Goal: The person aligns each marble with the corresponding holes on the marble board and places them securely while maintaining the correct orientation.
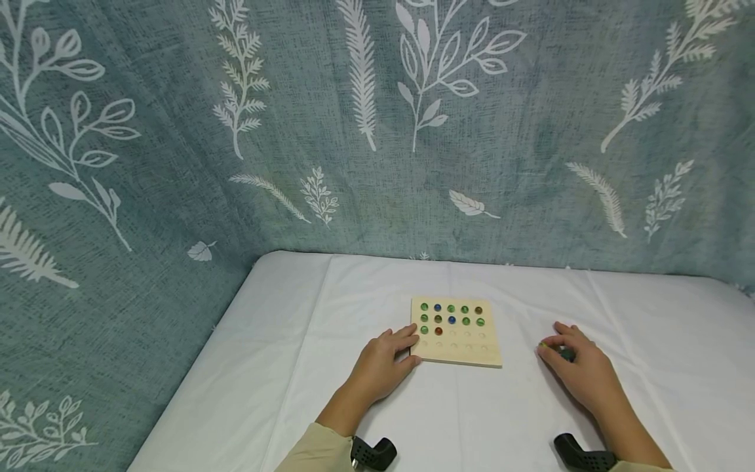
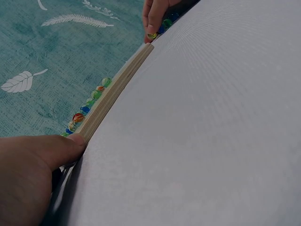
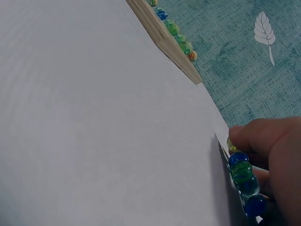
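Observation:
A pale wooden board [image 1: 463,353] with round dimples lies flat on the table; glass marbles [image 1: 451,320] in green, blue, amber and red fill its far two rows and the left start of the third. At its near left corner my left hand [image 1: 380,367] steadies it, fingertips on the left edge and thumb at the front edge. To the right of the board, my right hand [image 1: 580,367] pinches a yellow marble [image 3: 232,144] between thumb and forefinger. Beneath that palm sit several blue and green marbles [image 3: 242,172], partly hidden by the fingers.
A white cloth [image 1: 354,282] with fold lines covers the table. Behind and to the left hangs a teal curtain [image 1: 354,190] with white leaf prints. Black wrist devices [image 1: 374,453] are worn at both wrists. Bare cloth lies between the board and the right hand.

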A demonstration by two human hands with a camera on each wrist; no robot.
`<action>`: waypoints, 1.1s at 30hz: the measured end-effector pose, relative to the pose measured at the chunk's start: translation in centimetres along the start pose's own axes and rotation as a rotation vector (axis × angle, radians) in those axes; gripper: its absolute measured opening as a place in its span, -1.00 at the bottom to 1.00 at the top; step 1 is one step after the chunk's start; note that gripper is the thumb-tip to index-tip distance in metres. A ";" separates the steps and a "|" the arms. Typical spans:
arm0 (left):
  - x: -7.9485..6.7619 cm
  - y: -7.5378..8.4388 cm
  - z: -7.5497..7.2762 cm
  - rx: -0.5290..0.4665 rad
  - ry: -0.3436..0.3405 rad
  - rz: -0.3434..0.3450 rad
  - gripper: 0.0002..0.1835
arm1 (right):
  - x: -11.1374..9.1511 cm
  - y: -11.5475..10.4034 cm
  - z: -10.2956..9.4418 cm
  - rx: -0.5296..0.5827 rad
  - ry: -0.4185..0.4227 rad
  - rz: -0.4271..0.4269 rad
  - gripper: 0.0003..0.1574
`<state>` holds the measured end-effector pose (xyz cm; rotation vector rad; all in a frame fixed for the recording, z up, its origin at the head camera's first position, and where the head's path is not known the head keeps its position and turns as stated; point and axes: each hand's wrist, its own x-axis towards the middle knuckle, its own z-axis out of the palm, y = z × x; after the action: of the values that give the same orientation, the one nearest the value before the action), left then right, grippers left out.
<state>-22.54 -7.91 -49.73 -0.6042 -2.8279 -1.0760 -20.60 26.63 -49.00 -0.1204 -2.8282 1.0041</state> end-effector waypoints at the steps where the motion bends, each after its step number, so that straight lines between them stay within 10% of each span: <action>1: 0.0 0.0 0.0 0.003 -0.001 0.000 -0.52 | 0.0 0.0 0.0 -0.002 0.000 0.004 -0.38; 33: 0.1 0.1 0.1 -0.030 0.003 -0.001 -0.52 | -0.2 -5.4 0.9 0.039 0.047 -0.201 -0.49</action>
<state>-22.57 -7.82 -49.72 -0.6039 -2.8147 -1.1198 -20.71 21.85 -46.32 0.1395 -2.7103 0.9975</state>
